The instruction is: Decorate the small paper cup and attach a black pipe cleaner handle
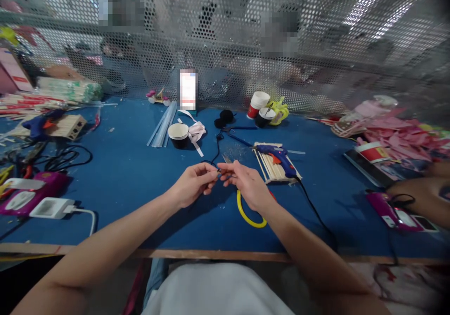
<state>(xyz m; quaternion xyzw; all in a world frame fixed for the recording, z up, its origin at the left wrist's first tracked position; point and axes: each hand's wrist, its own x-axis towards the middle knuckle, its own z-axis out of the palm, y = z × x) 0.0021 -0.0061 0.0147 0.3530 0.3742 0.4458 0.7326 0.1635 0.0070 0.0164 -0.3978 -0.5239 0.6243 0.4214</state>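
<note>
My left hand (196,182) and my right hand (249,183) meet fingertip to fingertip above the middle of the table. Both pinch a thin black cord (217,148), which runs back from my fingers towards two fuzzy black balls (225,117). Its end between the fingertips is mostly hidden. Under my right hand lie scissors with a yellow and red handle (251,219), a blade showing beyond the fingers. Right of that hand, a blue glue gun (277,158) rests on a panel of pale wooden sticks (263,167).
A black paper cup (179,139) stands beside white ribbon (197,132) and clear glue sticks (163,125). Behind them is a lit phone (187,90). Blue-handled pliers (241,134) lie mid-table. A purple power strip (37,191) sits left; another person's arm (418,195) rests right.
</note>
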